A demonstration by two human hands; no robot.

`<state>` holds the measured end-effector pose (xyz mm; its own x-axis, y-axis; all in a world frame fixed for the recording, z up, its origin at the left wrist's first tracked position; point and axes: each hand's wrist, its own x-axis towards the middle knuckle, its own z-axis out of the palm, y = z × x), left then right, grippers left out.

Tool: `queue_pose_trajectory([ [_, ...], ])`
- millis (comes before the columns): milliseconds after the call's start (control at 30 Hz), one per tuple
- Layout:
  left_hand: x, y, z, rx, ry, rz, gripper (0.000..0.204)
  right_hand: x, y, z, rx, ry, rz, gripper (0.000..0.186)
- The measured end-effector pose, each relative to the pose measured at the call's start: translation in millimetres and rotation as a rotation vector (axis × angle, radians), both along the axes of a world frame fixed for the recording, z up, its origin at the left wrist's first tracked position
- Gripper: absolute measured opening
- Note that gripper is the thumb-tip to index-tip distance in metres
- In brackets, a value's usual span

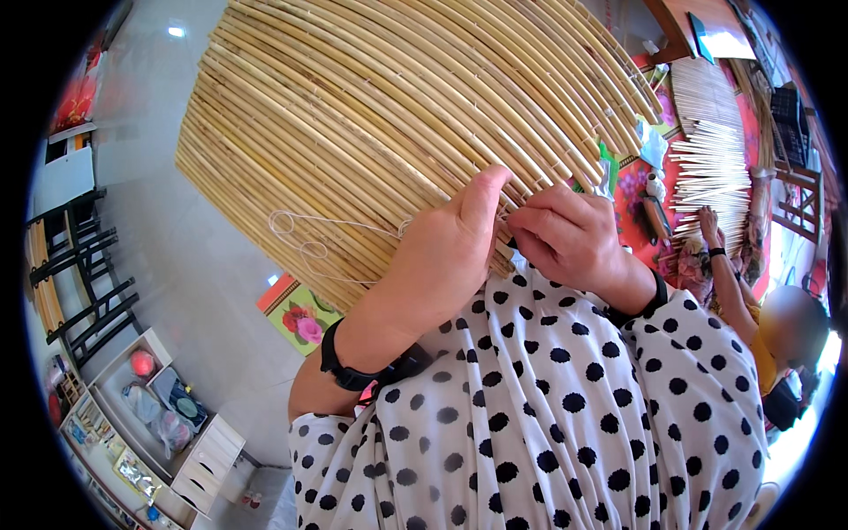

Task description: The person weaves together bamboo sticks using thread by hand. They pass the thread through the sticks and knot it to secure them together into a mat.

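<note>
A mat of pale yellow reed stalks, tied side by side with thin thread, spreads across the upper middle. My left hand is closed on its near edge, the thumb lying along the stalks. Right beside it, my right hand is pinched at the stalk ends; whatever sits between its fingertips is too small and hidden to name. Loose white thread lies in loops over the mat, left of my left hand, and runs toward that hand.
On the right, another person's hand works over a bundle of pale thin sticks on a red flowered cloth. Black-framed folded furniture and an open drawer unit stand left. A flowered board shows below the mat.
</note>
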<state>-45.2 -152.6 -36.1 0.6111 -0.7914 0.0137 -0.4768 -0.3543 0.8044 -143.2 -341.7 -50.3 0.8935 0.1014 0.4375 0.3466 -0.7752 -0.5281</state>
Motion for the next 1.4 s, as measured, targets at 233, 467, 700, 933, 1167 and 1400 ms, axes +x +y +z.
queue_pose_trajectory([
  [233, 1.3, 2.7, -5.5, -0.069, -0.041, -0.033, 0.060, 3.9, 3.4, -0.8, 0.025, -0.036, 0.016, 0.023],
  [467, -1.6, 7.6, -11.2, -0.098, -0.091, -0.028, 0.063, 6.2, 7.0, 0.7, 0.051, -0.017, 0.013, 0.026],
  [700, -4.5, 6.3, -13.4, -0.137, -0.048, 0.025, 0.068, 9.1, 9.0, 3.9, 0.074, 0.025, 0.006, 0.027],
  [933, -4.0, 3.6, -18.2, -0.182, -0.057, 0.046, 0.068, 7.8, 7.2, 6.9, 0.065, 0.015, -0.149, 0.033],
  [1167, -4.3, 3.7, -16.1, -0.163, -0.049, 0.047, 0.066, 0.4, 4.2, 14.3, 0.052, 0.102, -0.204, 0.032],
  [1400, -6.3, 5.4, -15.6, -0.157, 0.005, 0.075, 0.060, -3.1, 4.2, 6.6, -0.051, 0.120, -0.207, 0.038],
])
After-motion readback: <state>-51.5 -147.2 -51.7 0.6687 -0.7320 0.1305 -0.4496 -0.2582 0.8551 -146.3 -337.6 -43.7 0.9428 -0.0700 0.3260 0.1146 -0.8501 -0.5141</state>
